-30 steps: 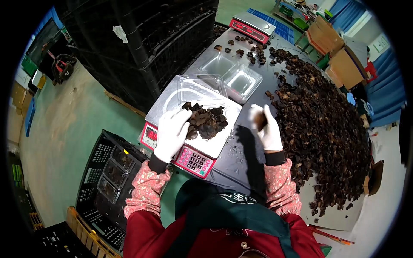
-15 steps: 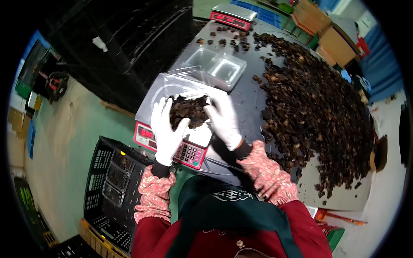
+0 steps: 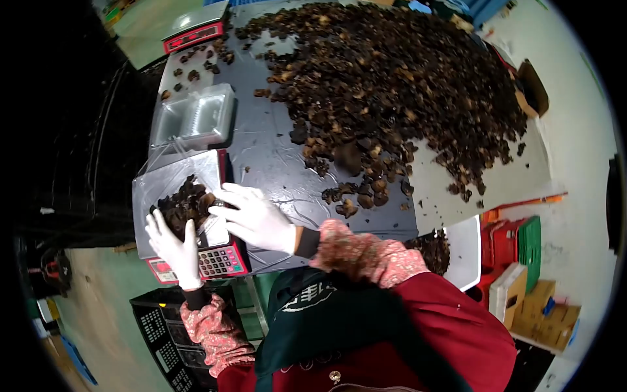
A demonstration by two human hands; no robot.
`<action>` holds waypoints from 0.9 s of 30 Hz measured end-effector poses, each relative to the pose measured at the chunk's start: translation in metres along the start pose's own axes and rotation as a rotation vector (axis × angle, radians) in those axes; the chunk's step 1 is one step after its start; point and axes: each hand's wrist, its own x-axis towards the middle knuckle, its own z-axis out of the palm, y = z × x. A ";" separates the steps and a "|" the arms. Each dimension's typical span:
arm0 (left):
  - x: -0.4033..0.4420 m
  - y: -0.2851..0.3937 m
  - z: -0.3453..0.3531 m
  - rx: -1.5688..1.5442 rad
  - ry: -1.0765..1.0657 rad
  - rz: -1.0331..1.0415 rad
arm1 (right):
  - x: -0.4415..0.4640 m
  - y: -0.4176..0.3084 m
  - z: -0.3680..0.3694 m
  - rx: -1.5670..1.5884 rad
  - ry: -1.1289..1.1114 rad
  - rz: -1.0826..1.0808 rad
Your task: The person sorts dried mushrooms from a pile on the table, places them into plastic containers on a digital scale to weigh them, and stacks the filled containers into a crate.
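Dark brown mushroom-like pieces (image 3: 186, 206) lie heaped in a clear plastic box on a red and silver scale (image 3: 150, 189). My left hand (image 3: 175, 251), in a white glove, rests at the near left side of the heap with fingers apart. From the right, my gloved right hand (image 3: 255, 219) reaches to the heap's edge, fingers stretched and spread. Its fingertips are beside the pieces. The box's clear lid stands raised behind the heap. Part of the scale's display is hidden by my left hand.
A large pile of dark pieces (image 3: 392, 85) covers the table's far and right side. Beyond the scale sit clear boxes (image 3: 196, 117) and a second scale (image 3: 192, 32). A black crate (image 3: 163, 340) is at lower left, a white bin (image 3: 465, 251) at right.
The view has swung to the right. The right hand, away from the scale with a dark piece a second ago, is now at the heap with its fingers apart.
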 end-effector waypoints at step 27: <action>-0.091 0.223 0.134 -1.137 -0.673 -0.052 | -0.163 0.117 -0.171 1.136 0.409 1.088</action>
